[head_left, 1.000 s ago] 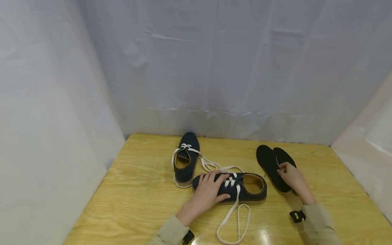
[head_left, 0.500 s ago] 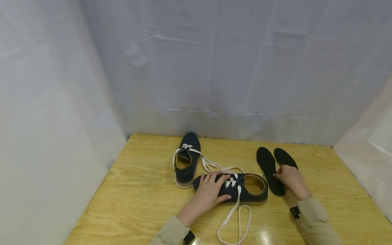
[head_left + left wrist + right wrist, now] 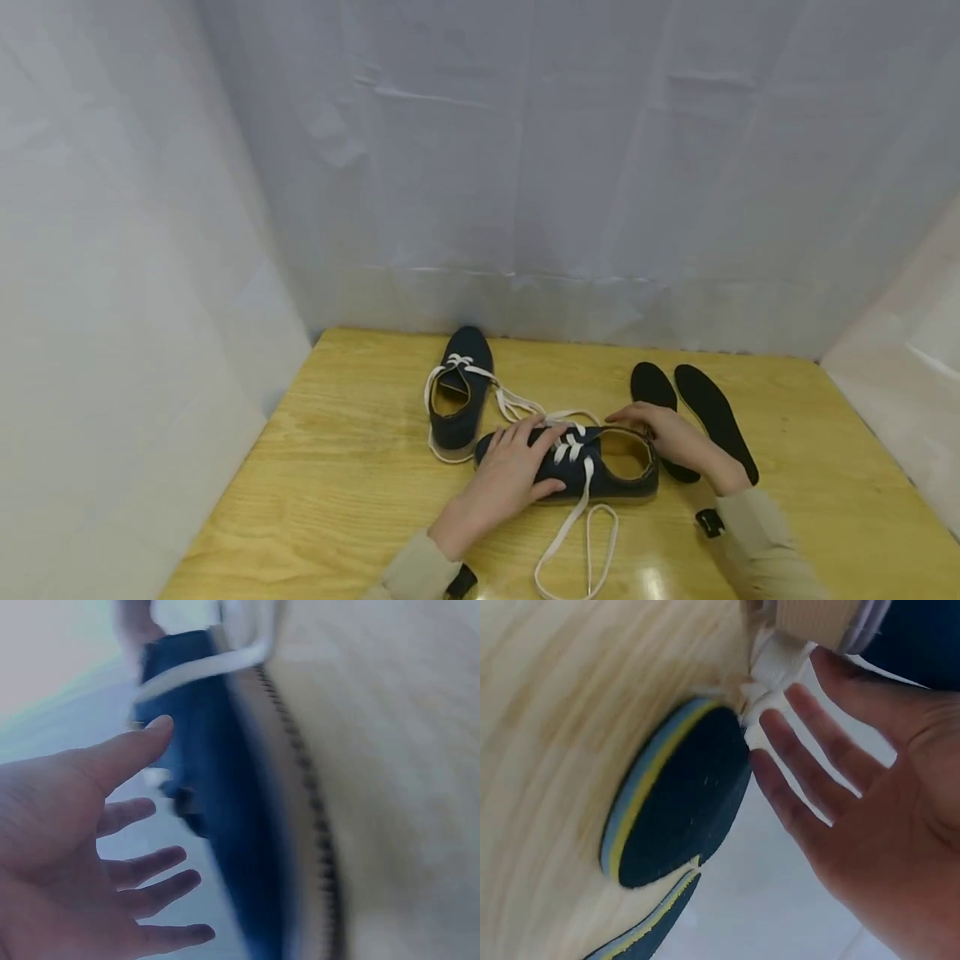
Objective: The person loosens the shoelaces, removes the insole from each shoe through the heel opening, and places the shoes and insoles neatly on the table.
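A navy lace-up canvas shoe (image 3: 585, 467) lies crosswise on the wooden table, its toe to the left. My left hand (image 3: 513, 471) rests over its front part with fingers spread and thumb along the near side; in the left wrist view the shoe's side (image 3: 232, 817) looks blurred. At the heel is my right hand (image 3: 675, 437), its fingers reaching along the far side of the opening. The right wrist view shows those fingers (image 3: 810, 780) nearly straight, beside the shoe. Beneath and beyond the right hand lie two black insoles, one partly covered (image 3: 652, 385) and one farther right (image 3: 716, 417).
Farther back stands a second navy shoe (image 3: 461, 400), toe away from me. White laces (image 3: 517, 404) trail between the shoes, and one lace loop (image 3: 551, 558) hangs toward the near edge of the table (image 3: 315, 483). White sheeting (image 3: 480, 208) surrounds the back and sides.
The two insoles, overlapping at first, now lie side by side with a gap. My right hand has moved left from them to the shoe's heel. The left hand has stayed on the shoe.
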The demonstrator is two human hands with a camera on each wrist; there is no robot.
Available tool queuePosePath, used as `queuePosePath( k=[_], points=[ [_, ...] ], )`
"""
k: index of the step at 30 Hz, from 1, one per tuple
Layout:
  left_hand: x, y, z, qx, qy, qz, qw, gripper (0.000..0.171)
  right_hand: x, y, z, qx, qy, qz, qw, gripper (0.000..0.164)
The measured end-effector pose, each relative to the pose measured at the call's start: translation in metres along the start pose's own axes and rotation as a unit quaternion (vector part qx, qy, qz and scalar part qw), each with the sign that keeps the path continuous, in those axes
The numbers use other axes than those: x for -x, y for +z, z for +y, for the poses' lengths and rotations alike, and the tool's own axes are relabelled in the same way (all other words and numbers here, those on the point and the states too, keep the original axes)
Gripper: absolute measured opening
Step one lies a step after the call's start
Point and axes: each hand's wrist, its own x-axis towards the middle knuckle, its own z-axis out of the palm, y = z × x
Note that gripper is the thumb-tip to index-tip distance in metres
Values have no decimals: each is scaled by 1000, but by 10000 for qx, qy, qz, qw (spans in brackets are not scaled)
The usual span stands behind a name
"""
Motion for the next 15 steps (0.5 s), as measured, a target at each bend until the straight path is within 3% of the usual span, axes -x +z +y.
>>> queuePosePath(
  k=[4, 6, 9, 12, 15],
  points=[
    [5, -15, 17, -62, 551, 328, 9979, 42, 5, 2, 0, -264, 39, -209, 9994, 48],
    [10, -21, 27, 66, 829, 297, 9961, 22, 8, 2, -2, -258, 38, -277, 9993, 44],
    [17, -22, 41, 199, 1121, -223, 9932, 9, 11, -1, -4, -167, -79, -492, 9986, 42],
    [22, -13, 49, 29, 1357, -907, 9866, 12, 12, -5, -7, -17, -378, -649, 9972, 43],
    [26, 3, 53, -282, 1453, -1378, 9793, 22, 10, -5, -8, 93, -626, -586, 9963, 37]
  ],
)
